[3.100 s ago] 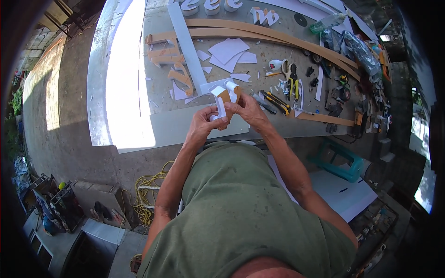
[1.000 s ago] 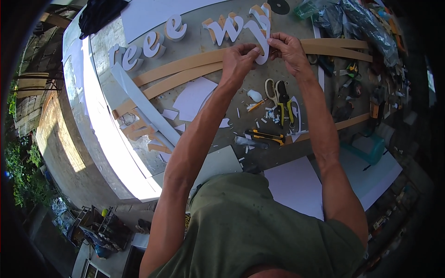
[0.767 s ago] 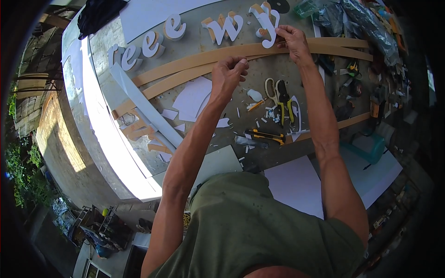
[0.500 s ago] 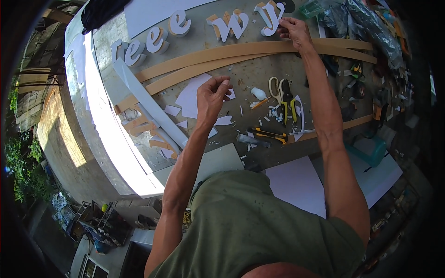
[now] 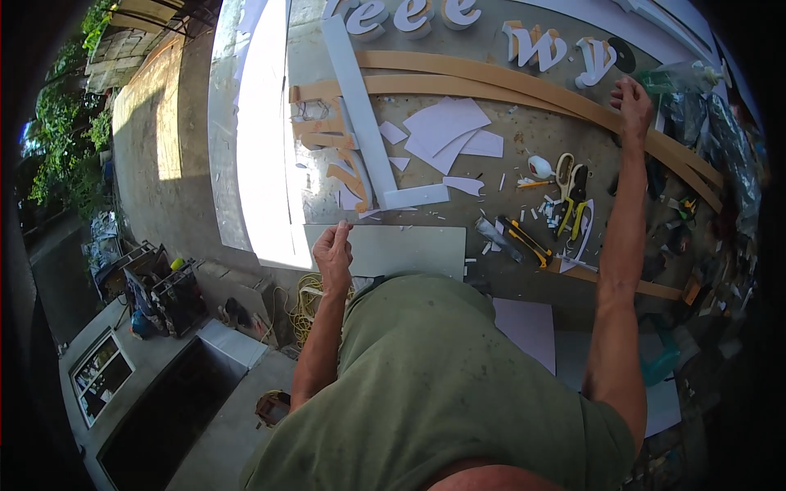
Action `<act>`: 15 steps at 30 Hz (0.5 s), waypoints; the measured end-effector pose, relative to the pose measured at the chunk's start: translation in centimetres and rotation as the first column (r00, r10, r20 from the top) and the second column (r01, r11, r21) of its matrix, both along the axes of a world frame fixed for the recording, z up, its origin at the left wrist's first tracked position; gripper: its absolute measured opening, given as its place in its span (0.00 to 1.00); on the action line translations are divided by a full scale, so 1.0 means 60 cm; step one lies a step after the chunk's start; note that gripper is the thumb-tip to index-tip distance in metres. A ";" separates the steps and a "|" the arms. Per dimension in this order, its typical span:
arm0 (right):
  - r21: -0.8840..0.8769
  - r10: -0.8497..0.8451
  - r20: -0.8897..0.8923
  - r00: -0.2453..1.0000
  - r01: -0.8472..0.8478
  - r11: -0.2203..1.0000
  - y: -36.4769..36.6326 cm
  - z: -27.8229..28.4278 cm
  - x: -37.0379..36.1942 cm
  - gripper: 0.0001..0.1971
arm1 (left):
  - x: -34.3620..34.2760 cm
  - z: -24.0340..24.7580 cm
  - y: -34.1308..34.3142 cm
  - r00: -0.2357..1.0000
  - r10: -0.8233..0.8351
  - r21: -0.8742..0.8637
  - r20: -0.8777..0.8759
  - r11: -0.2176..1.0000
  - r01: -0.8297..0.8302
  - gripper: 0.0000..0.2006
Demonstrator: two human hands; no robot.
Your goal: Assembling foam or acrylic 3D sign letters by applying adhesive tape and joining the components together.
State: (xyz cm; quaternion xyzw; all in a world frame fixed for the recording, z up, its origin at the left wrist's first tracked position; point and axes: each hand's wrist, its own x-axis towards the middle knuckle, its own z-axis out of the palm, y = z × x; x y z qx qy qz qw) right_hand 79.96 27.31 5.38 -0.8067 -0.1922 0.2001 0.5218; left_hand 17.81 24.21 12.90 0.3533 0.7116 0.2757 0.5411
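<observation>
My right hand point(image 5: 632, 106) is over the far right of the table, beside the rightmost white cut-out letter point(image 5: 596, 61). Its fingers are curled, with a small gap to the letter, and I cannot make out anything in them. My left hand point(image 5: 333, 255) is at the near left edge, its thumb and fingertips pinched together; whatever may be between them is too small to see. Just beyond it lie a long pale strip point(image 5: 360, 123) and some letters with tan sides point(image 5: 332, 135). More white letters with tan sides point(image 5: 534, 47) stand along the far side.
Long tan strips point(image 5: 491, 78) cross the table. White paper offcuts point(image 5: 446, 127), scissors point(image 5: 565, 173), yellow-handled pliers point(image 5: 573, 209), a utility knife point(image 5: 528, 241), a small white bottle point(image 5: 539, 167) and scraps lie mid-table. Clear plastic wrapping point(image 5: 733, 139) is heaped at right.
My view has swung, so the table appears shifted right. My right hand has come away from the rightmost letter. My left hand has drawn back from above the paper to the near left edge.
</observation>
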 end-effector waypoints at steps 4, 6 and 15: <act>0.239 -0.026 0.070 0.997 0.008 0.971 -0.042 0.088 -0.072 0.15 | -0.092 0.006 -0.072 0.976 0.210 -0.002 -0.051 0.978 -0.210 0.10; 0.318 -0.022 0.078 0.997 -0.004 0.948 -0.066 0.149 -0.135 0.15 | -0.119 0.002 -0.098 0.970 0.238 0.033 -0.044 0.971 -0.237 0.09; 0.267 0.345 -0.257 0.903 -0.276 0.923 -0.254 0.194 -0.492 0.10 | -0.214 -0.057 -0.060 0.967 0.244 0.102 0.066 0.963 -0.250 0.13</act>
